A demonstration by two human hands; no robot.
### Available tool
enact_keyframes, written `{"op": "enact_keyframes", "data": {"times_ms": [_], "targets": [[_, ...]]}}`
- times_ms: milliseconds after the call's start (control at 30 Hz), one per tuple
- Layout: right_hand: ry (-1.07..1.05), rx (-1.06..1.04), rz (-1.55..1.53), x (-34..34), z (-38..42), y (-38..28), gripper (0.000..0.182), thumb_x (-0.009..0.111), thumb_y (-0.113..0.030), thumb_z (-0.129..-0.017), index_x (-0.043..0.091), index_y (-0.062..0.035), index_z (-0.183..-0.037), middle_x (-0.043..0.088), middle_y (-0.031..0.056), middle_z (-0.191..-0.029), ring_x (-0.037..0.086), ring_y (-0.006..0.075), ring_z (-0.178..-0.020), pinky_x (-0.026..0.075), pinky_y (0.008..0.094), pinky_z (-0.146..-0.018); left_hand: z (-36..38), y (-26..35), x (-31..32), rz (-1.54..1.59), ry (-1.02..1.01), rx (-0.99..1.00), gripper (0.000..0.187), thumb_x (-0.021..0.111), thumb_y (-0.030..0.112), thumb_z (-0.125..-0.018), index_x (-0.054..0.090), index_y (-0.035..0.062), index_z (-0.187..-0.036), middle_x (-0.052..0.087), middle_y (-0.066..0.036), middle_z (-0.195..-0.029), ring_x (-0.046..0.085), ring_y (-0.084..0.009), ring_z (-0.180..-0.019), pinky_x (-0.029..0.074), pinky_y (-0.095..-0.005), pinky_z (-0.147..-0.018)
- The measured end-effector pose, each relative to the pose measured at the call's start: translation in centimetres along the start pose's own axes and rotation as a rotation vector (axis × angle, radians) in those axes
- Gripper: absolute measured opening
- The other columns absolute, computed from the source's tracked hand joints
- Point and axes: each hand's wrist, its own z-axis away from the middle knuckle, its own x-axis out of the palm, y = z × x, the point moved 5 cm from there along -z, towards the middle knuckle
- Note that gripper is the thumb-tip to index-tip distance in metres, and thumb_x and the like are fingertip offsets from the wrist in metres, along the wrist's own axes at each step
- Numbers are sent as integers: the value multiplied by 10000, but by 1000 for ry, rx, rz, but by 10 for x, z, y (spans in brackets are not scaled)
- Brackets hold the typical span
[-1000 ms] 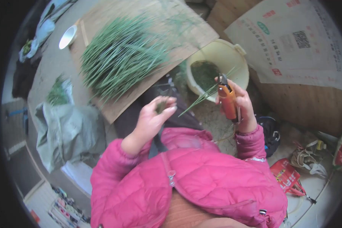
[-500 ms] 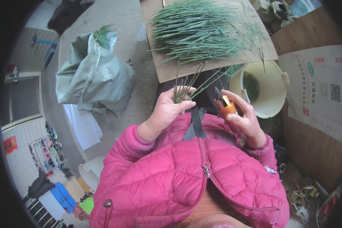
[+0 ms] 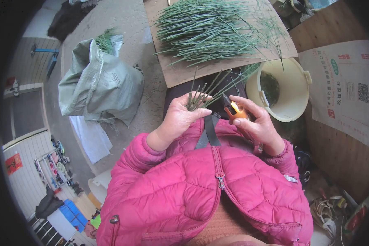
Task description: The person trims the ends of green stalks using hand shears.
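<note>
Between the thumb and fingers of my left hand (image 3: pixel 177 119) is a small bunch of thin green stems (image 3: pixel 198 97), their ends fanning upward and one long stem slanting off to the right. My right hand (image 3: pixel 260 124) is wrapped around orange-handled pruning shears (image 3: pixel 236 110), whose dark blades point up and left near the long stem. Beyond both hands, a large pile of green stems (image 3: pixel 205 35) lies on a brown board (image 3: pixel 173 78). The feathery tip of the long stem reaches toward a cream bucket (image 3: pixel 296 92) at my right.
On the floor at left stands a grey-green woven sack (image 3: pixel 106 84) with greenery showing at its mouth. A white sheet (image 3: pixel 92 139) lies below it. Wooden panelling with a printed sack sheet (image 3: pixel 344 86) closes off the right side. Behind at left is a rack of shoes (image 3: pixel 55 168).
My right hand has shifted slightly left, bringing the shears closer to the stems in my left hand. The left hand stays nearly in place, and the view has shifted a little.
</note>
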Motion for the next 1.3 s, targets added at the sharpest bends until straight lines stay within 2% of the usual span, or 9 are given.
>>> {"op": "enact_keyframes", "data": {"times_ms": [200,400,600,800,900,1000,1100,1167,1300], "targets": [[26,-32,-20,-6,0,0,633,695,-398,-845,516,-51,-1344,563,109,-1299,535,191,-1146,386,337,-1005,1,-6,-2,18,-16,28,344,766,-20,-753,624,50,-1059,676,-85,-1092,621,-112,-988,480,-237,-927],[74,-51,34,-13,4,2,535,678,-293,-857,547,-67,-1324,584,84,-1276,542,166,-1117,385,304,-979,3,0,-2,-45,-12,15,311,751,-41,-758,607,42,-1020,662,-95,-1074,613,-135,-1022,466,-259,-966],[179,10,-49,-33,9,16,628,669,-398,-808,538,-58,-1320,591,100,-1179,573,190,-1055,432,319,-946,9,0,-10,-58,52,-54,327,783,-22,-732,636,48,-1015,675,-70,-1047,618,-117,-984,479,-271,-952],[181,-48,-84,-39,8,31,525,670,-251,-853,531,-39,-1313,602,118,-1128,622,202,-974,555,334,-812,8,-1,-9,-4,-4,-34,301,765,-60,-733,597,53,-957,650,-76,-1022,621,-169,-1040,476,-282,-962],[183,-50,-150,-37,7,35,524,673,-253,-866,518,-22,-1310,605,139,-1122,629,213,-960,589,354,-748,0,-2,-13,-97,-76,-50,492,821,14,-704,564,41,-1124,615,-69,-1146,579,-137,-1110,464,-248,-972],[259,31,-333,-35,7,23,599,660,-331,-829,500,-48,-1331,626,221,-1110,654,252,-795,572,320,-622,-23,14,-18,-434,-35,145,297,810,135,-760,622,59,-977,636,1,-931,559,-52,-887,462,-209,-827],[280,82,-407,-35,8,29,614,673,-310,-803,504,-31,-1323,624,200,-1096,636,271,-996,574,340,-691,-50,44,-11,-1022,154,820,184,748,47,-759,629,117,-880,573,15,-814,577,-161,-667,458,-293,-573],[285,94,-401,-34,8,30,624,675,-323,-799,506,-44,-1331,627,208,-1110,654,262,-870,576,337,-673,-71,56,4,-1294,316,1089,139,706,54,-805,589,127,-815,474,5,-748,536,-173,-638,432,-281,-530],[275,73,-467,-32,7,38,631,690,-304,-820,486,-3,-1335,614,208,-1117,629,288,-1007,577,373,-700,-123,46,17,-1662,488,1247,198,645,105,-844,520,135,-694,423,-24,-716,475,-191,-621,409,-282,-482]]}}
